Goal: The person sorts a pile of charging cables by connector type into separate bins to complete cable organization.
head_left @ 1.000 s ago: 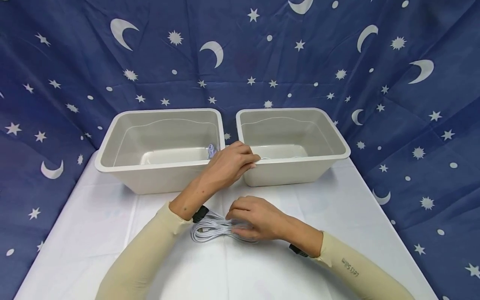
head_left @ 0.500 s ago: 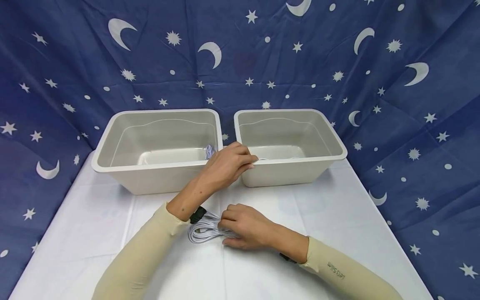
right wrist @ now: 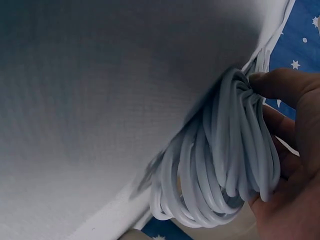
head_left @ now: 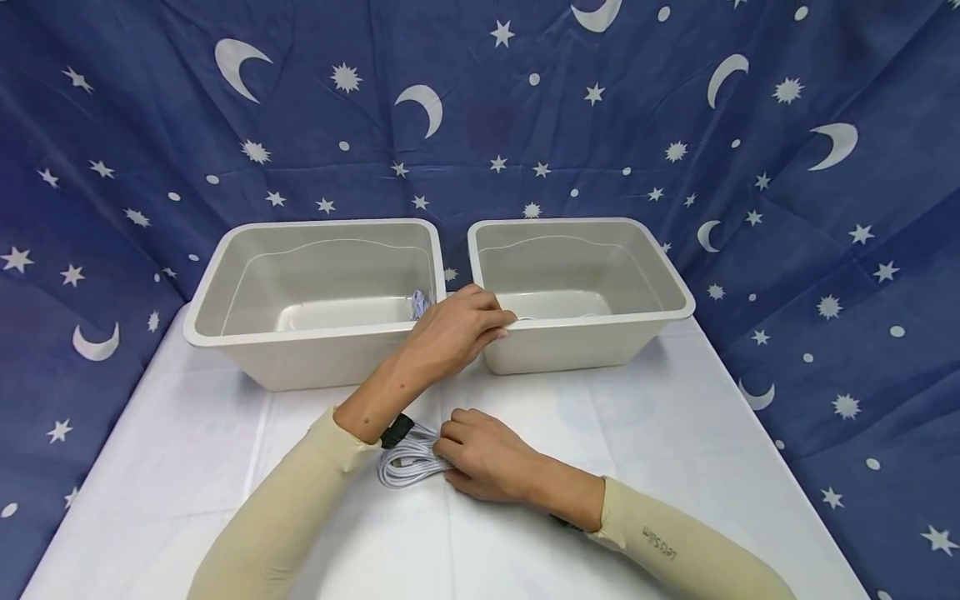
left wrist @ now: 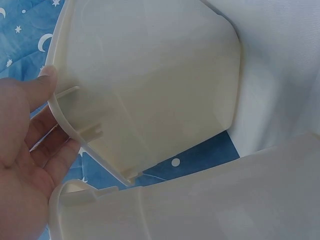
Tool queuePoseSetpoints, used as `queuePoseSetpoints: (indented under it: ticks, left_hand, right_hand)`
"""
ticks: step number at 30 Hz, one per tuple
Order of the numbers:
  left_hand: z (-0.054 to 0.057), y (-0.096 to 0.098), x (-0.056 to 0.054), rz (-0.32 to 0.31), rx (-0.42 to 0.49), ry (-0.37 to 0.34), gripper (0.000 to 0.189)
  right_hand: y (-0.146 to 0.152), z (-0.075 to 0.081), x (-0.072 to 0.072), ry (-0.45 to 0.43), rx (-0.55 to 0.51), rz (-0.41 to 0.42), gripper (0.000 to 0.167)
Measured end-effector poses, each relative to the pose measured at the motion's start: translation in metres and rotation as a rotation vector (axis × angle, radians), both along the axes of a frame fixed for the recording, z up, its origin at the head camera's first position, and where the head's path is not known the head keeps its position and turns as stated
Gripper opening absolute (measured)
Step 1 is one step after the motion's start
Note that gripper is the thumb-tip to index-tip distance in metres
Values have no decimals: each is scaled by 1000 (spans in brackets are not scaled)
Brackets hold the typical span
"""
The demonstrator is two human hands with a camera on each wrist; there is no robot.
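A coiled white cable (head_left: 407, 463) lies on the white tablecloth. My right hand (head_left: 483, 454) pinches the bundle around its middle. Up close in the right wrist view, thumb and fingers grip the gathered white cable (right wrist: 220, 150), with loops spreading out from the hold. My left hand (head_left: 457, 321) reaches over to the front left corner of the right grey bin (head_left: 577, 342) and holds its rim. In the left wrist view the left hand (left wrist: 30, 145) has the thumb on one side of that bin's rim and fingers on the other.
The left grey bin (head_left: 322, 358) stands beside the right one, a narrow gap between them. A small pale cable bundle (head_left: 419, 304) sits in its right end. Thin white loops peek above the right bin's front rim. A blue star-patterned curtain (head_left: 480, 117) hangs behind.
My right hand has slid left and slightly toward the body along the cable, and its fingers have closed on the bundle. The left hand stays on the bin rim.
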State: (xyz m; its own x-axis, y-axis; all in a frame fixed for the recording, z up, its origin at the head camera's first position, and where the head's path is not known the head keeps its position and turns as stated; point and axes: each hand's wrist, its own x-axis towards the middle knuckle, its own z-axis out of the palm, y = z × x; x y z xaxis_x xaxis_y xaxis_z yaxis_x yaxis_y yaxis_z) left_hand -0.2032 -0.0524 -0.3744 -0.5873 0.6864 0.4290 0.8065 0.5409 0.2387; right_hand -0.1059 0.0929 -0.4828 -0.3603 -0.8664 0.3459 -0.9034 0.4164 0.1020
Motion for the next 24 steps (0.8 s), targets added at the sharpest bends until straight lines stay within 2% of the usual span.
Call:
queuePoseSetpoints:
  ticks: [13, 24]
  left_hand:
    - [-1, 0, 0, -6, 8, 2, 22]
    - [-1, 0, 0, -2, 3, 7, 22]
  right_hand:
    - [-5, 1, 5, -9, 7, -43, 22]
    - [-5, 8, 10, -57, 0, -16, 18]
